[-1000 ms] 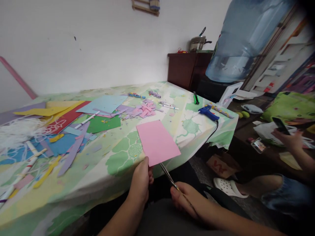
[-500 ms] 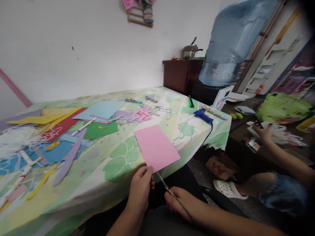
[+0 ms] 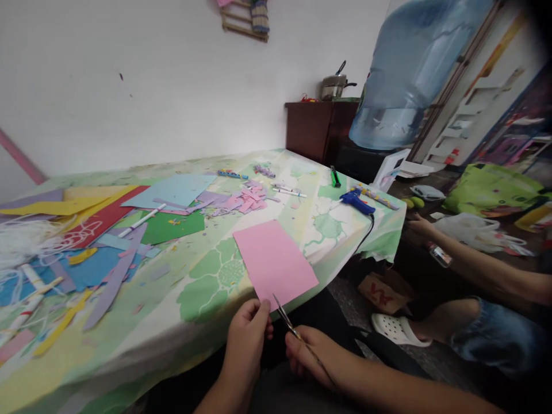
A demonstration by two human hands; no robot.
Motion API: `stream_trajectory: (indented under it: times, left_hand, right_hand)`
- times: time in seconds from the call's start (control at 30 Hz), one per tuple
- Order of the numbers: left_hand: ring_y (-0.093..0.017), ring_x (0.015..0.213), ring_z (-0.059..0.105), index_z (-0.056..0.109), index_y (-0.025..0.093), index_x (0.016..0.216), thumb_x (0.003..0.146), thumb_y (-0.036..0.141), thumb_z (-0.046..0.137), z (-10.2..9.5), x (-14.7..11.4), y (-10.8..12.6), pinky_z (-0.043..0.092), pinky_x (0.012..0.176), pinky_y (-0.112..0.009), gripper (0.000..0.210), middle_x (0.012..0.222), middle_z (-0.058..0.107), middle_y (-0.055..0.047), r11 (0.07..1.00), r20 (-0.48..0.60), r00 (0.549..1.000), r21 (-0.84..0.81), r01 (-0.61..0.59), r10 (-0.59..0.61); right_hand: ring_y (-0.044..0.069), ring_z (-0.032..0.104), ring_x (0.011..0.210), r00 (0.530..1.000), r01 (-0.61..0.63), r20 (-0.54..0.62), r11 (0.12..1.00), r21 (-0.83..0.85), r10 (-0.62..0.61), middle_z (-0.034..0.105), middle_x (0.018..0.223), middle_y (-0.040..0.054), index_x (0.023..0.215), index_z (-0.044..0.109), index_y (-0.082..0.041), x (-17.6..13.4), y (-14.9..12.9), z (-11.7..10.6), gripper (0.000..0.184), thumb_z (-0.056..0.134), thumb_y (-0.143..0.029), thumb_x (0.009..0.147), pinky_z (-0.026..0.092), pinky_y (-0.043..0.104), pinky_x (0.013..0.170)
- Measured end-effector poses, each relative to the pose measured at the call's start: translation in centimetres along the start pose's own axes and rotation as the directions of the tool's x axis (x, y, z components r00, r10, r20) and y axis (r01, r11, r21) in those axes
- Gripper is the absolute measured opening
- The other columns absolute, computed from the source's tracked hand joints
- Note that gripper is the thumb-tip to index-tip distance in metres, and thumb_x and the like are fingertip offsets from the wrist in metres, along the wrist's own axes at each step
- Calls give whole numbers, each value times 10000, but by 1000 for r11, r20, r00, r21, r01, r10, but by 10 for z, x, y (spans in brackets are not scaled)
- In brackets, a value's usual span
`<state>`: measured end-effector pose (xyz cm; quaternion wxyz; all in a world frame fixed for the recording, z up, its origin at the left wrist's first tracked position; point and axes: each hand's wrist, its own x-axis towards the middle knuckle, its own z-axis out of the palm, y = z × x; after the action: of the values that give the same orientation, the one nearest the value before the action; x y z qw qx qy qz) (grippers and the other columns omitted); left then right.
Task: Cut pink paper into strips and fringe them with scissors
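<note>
A sheet of pink paper [image 3: 276, 259] extends over the table's front edge. My left hand [image 3: 248, 328] pinches its near corner between thumb and fingers. My right hand [image 3: 313, 353] is closed around a pair of scissors [image 3: 288, 324], whose blades point up and away from me. One blade lies over the near edge of the paper, just right of my left thumb; the other is mostly hidden by the sheet. The scissors' handles are partly covered by my right fingers.
Coloured paper, such as a green sheet [image 3: 175, 229], white string [image 3: 26, 236] and pink scraps [image 3: 250, 197] lie on the flowered tablecloth [image 3: 207, 287]. A blue glue gun [image 3: 357, 201] and green cutter [image 3: 335, 177] sit at the right. Another person's arm [image 3: 483, 253] reaches in beyond.
The scissors' upper blade now shows over the paper's near edge, where earlier the tips were hidden. The other person's arm has moved left.
</note>
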<state>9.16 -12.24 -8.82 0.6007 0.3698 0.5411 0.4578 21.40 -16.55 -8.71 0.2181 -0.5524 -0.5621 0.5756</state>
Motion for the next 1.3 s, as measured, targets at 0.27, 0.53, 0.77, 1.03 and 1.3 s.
stream_trajectory:
  times: [0.27,0.53,0.77,1.03,1.3]
  left_hand:
    - [-55,367,360,462,147,508,603,322,545,-1,1,0,284,382,-175,216,397,393,67,999,36,999,33,38,-39]
    - [-57,362,347,471,149,511,610,320,524,-1,4,-1,269,377,-174,205,377,380,69,994,30,998,102,47,-50]
    - [-62,372,346,489,145,555,616,323,511,-4,7,0,272,381,-178,190,389,387,63,990,50,997,128,59,-66]
    - [-58,369,342,505,140,595,622,306,499,-3,8,0,266,374,-175,168,390,387,64,989,44,996,136,65,-72]
    - [-58,361,333,517,131,622,618,277,490,-3,8,4,271,364,-176,148,386,375,68,990,47,995,110,85,-91]
  right_hand:
    - [73,391,472,1000,-22,-17,996,86,24,448,567,8,693,421,-136,8,3,5,552,212,-646,662,328,206,450]
    - [74,391,481,1000,-20,11,998,52,19,449,565,11,680,432,-134,7,-3,1,569,197,-652,661,320,197,453]
    - [71,390,461,1000,-9,11,992,129,7,446,552,6,709,436,-129,15,7,5,604,218,-685,620,316,203,443]
    - [73,378,452,1000,-29,4,996,89,28,430,533,14,655,431,-127,15,-3,4,649,178,-720,584,301,206,429]
    - [66,335,457,999,36,3,998,-43,-35,421,554,7,672,442,-130,12,-6,-1,616,170,-681,641,262,192,410]
